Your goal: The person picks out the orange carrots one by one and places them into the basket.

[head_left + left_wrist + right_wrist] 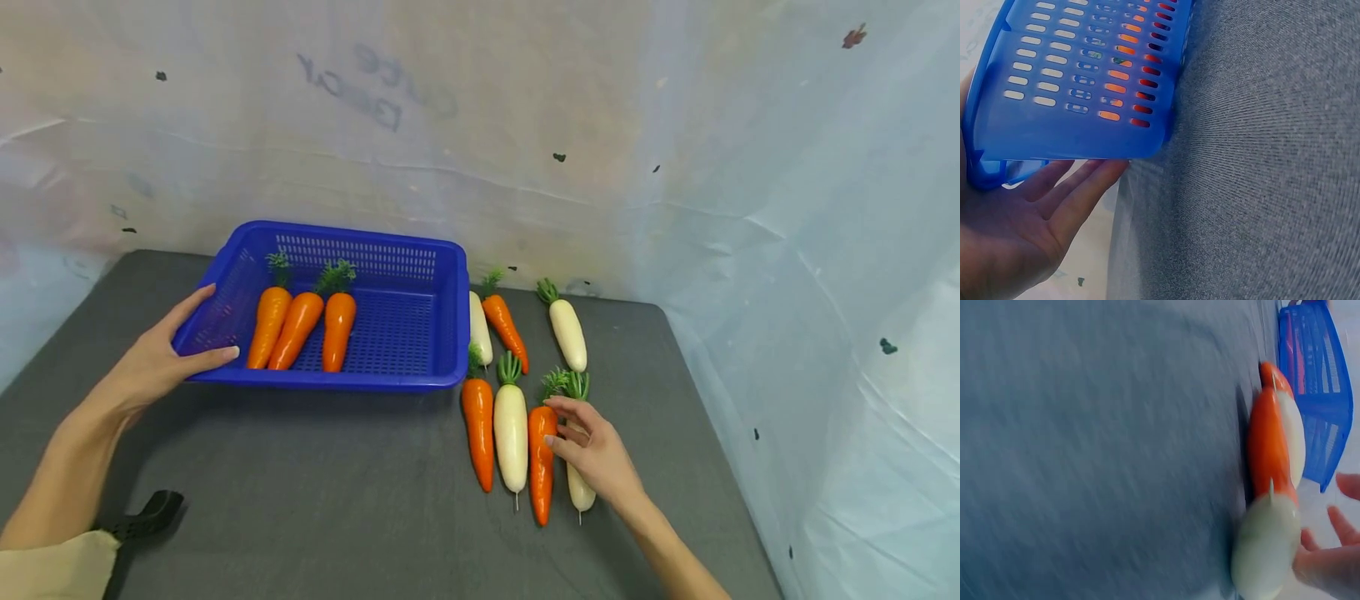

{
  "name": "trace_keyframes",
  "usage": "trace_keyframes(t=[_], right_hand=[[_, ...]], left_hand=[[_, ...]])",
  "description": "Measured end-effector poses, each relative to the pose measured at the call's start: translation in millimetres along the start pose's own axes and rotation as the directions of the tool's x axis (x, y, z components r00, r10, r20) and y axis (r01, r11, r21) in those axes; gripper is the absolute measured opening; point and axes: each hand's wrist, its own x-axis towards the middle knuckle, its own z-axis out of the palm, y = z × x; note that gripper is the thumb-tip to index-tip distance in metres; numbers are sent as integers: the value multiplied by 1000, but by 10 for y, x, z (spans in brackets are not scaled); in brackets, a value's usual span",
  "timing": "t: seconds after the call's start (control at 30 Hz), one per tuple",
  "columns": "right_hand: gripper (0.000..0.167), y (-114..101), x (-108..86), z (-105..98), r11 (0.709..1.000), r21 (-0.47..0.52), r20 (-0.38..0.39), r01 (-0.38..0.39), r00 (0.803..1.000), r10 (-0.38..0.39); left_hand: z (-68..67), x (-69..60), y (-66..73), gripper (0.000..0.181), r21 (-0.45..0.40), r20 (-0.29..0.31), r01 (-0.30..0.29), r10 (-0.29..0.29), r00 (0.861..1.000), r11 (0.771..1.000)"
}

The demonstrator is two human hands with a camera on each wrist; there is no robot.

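Note:
My left hand [153, 358] grips the left front corner of a blue plastic basket [330, 382], thumb over the front rim and fingers along the left side. In the left wrist view the fingers [1085, 187] lie against the basket's end wall [1085, 134]. Inside it are three orange carrots [296, 329] with green tops. My right hand [596, 454] reaches over a carrot [542, 467] and a white radish [581, 487], its fingers spread and loosely bent. Whether the fingertips touch the carrot, I cannot tell. In the right wrist view that radish [1266, 547] lies close beside the hand.
To the left of the right hand lie another white radish [512, 437] and a carrot [478, 433]. Farther back are a carrot [505, 325], a radish [567, 333] and one partly hidden radish [480, 329] by the basket. Plastic sheeting [480, 125] hangs behind the grey table [337, 500].

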Motion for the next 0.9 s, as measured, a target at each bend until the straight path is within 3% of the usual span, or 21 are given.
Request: trace_keyframes(t=[0.13,0.43,0.53,0.63,0.77,0.9], right_hand=[[52,-1,-46,93,999,-28,-28,-33,999,32],[66,4,-27,210,997,-51,8,-59,998,59],[69,2,-25,243,992,-108,11,-71,997,73],[71,6,-19,272,973,-220,1,-68,998,70],[71,18,20,284,928,-371,-24,-43,999,37],[70,9,73,263,898,-440,-35,-28,999,14]], left_hand=[[-15,14,21,97,6,3,-3,3,1000,1000],[-34,19,19,94,18,2,-13,12,1000,1000],[-26,14,19,94,22,-4,-18,18,1000,1000],[-15,5,14,94,22,-9,-18,18,1000,1000],[-8,-5,10,94,19,-17,-17,18,1000,1000],[1,-2,3,94,16,-23,-19,19,1000,1000]])
